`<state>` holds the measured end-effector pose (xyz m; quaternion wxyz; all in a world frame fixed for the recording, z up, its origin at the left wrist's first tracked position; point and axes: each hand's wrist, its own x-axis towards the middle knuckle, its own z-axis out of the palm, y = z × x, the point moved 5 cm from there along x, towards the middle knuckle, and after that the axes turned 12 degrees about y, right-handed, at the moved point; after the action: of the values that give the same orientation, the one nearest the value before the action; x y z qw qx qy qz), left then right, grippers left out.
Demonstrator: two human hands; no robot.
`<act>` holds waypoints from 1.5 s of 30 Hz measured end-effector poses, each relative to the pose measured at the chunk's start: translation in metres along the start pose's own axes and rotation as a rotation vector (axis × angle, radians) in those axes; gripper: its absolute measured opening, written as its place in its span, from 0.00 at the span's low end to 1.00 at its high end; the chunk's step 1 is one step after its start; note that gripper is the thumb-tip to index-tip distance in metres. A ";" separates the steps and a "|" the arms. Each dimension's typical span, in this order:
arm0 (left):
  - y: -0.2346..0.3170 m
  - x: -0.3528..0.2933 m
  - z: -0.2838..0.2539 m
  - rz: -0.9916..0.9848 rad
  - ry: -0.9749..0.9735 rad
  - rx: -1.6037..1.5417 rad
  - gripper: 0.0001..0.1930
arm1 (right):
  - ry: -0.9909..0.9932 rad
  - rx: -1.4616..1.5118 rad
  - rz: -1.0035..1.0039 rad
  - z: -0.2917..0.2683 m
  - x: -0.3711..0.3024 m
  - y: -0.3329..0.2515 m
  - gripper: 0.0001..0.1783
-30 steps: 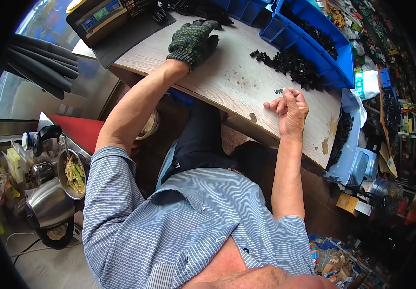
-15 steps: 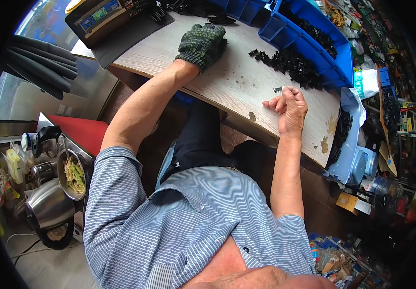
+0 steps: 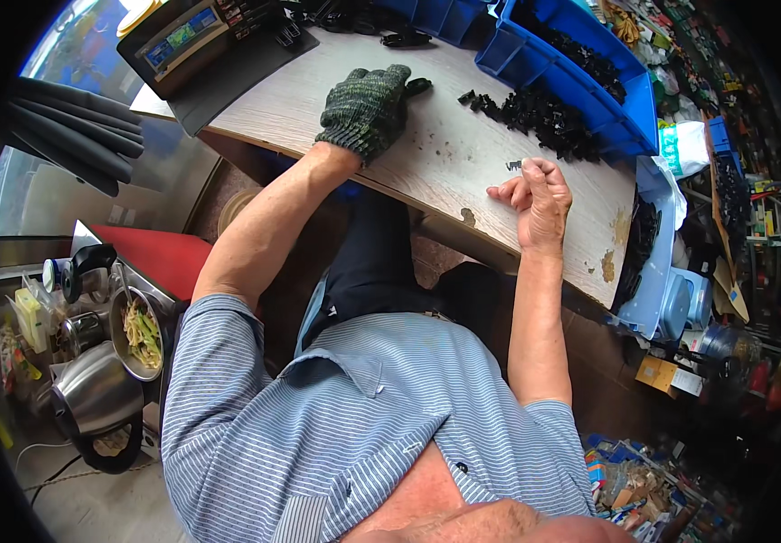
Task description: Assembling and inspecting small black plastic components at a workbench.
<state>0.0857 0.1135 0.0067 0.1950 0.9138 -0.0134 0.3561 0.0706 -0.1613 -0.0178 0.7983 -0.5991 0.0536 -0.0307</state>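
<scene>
My left hand (image 3: 368, 110), in a dark green knitted glove, is closed above the left part of the worktable (image 3: 435, 167). A dark, rounded piece (image 3: 417, 87) sticks out from its fingers on the right; its kind cannot be made out. My bare right hand (image 3: 542, 201) is over the table's right part. Its thumb and forefinger pinch a small black toothed part (image 3: 514, 166). Just beyond that hand lies a pile of small black parts (image 3: 549, 125). Several longer black pieces (image 3: 406, 40) rest at the table's far side.
Blue plastic bins (image 3: 580, 77) holding black parts stand at the far right. A screen device (image 3: 182, 45) on a dark mat occupies the far left. By my left side are a kettle (image 3: 99, 389) and a bowl of food (image 3: 142, 335). A light blue tub (image 3: 648, 244) adjoins the table's right edge.
My left hand has drawn back toward me, and a dark piece now shows beside its fingers. The right hand keeps its pinch in nearly the same place. The whole view has shifted slightly.
</scene>
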 end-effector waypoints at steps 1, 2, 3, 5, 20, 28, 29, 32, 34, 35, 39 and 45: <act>0.000 0.000 0.001 0.001 0.000 0.000 0.11 | 0.001 0.001 -0.001 0.000 0.000 0.000 0.10; 0.001 0.000 0.000 0.034 -0.027 0.063 0.11 | 0.001 0.001 -0.001 -0.001 0.000 0.000 0.10; 0.003 0.000 0.000 0.067 -0.056 0.127 0.11 | 0.003 0.001 0.000 -0.001 0.000 0.000 0.10; 0.002 0.000 0.004 0.043 -0.068 0.133 0.11 | 0.005 0.010 -0.003 -0.001 0.000 0.000 0.10; 0.105 -0.054 0.033 -0.669 -0.443 -1.217 0.17 | 0.051 0.124 -0.070 -0.005 -0.002 -0.001 0.09; 0.113 -0.054 0.037 -0.649 -0.495 -1.155 0.18 | 0.052 0.157 0.011 -0.009 -0.002 0.003 0.07; 0.113 -0.053 0.035 -0.651 -0.496 -1.156 0.18 | 0.054 0.146 0.019 -0.009 -0.001 0.003 0.07; 0.114 -0.051 0.033 -0.684 -0.517 -1.136 0.17 | 0.058 0.137 0.004 -0.008 -0.001 0.004 0.08; 0.113 -0.050 0.032 -0.638 -0.499 -1.105 0.17 | 0.059 0.129 0.008 -0.006 -0.002 0.003 0.08; 0.114 -0.050 0.033 -0.638 -0.500 -1.105 0.17 | 0.063 0.122 0.010 -0.006 -0.003 0.002 0.08; 0.111 -0.052 0.034 -0.684 -0.478 -1.149 0.17 | 0.071 0.109 0.011 -0.004 -0.001 0.003 0.08; 0.113 -0.047 0.028 -0.771 -0.500 -1.210 0.16 | 0.035 0.048 -0.007 -0.005 0.000 0.003 0.09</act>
<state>0.0500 -0.0067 -0.0040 0.7639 0.6411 0.0701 -0.0244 0.0699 -0.1655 -0.0223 0.8112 -0.5795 0.0647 -0.0452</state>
